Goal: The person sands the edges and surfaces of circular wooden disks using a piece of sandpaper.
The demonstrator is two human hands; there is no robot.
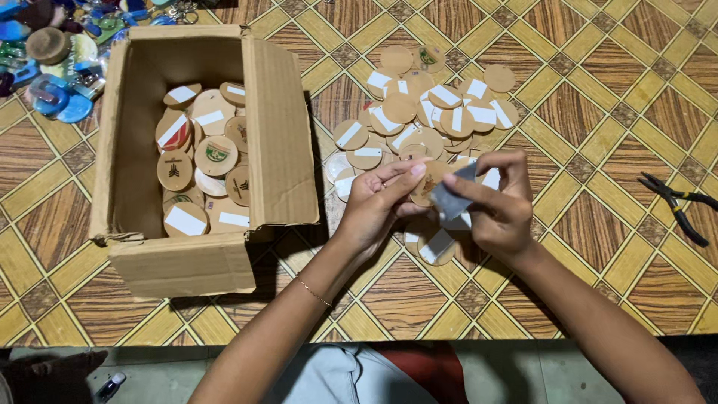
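Above the disc pile, left hand and right hand hold a disc

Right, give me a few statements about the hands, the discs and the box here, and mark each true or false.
1. Both hands, left hand and right hand, hold one round wooden disc. True.
2. The cardboard box is empty. False: it holds many discs.
3. The pliers lie near the right hand's side, untouched. True.
4. The loose pile of discs sits inside the box. False: it lies on the patterned floor beside it.
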